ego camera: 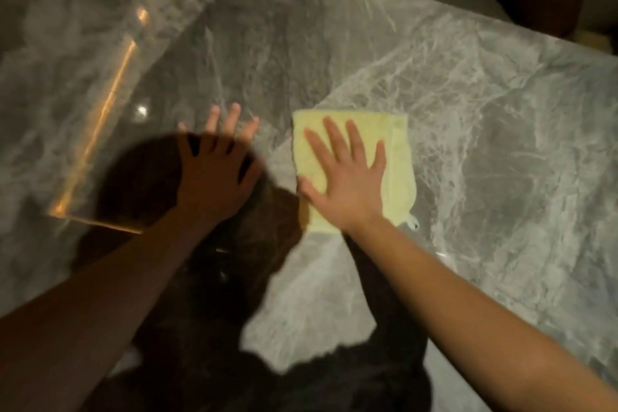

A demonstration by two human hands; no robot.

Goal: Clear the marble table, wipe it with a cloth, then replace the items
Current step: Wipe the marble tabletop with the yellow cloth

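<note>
Count: one marble table (485, 144), one cloth (398, 157), two bare hands.

The cloth, pale yellow and folded into a rough rectangle, is lying flat on the grey veined table top, in the lit part of the surface. One small white loop (413, 221) is sticking out at the cloth's near right corner.

The right hand (344, 187) is lying on top of the cloth, over its left half. It is palm down with all five fingers straight and spread, pressing the cloth to the marble. Nothing is being pinched or curled round. The fingertips are pointing toward the cloth's far edge and stopping short of it. The wrist is crossing the cloth's near edge. The cloth's right strip is showing uncovered beside the little finger.

The left hand (214, 177) is lying just left of the cloth and apart from it, with a strip of bare marble between. It too is flat, palm down, fingers straight and fanned, holding nothing. Whether the palm is bearing on the marble or hovering just above it cannot be told.

Most of the left hand is sitting in a dark shadow (140, 184) that is covering the table left of and nearer than the cloth. Only its fingertips are catching light. One orange streak of reflected light (100, 130) is running across the marble well left of the cloth.
</note>
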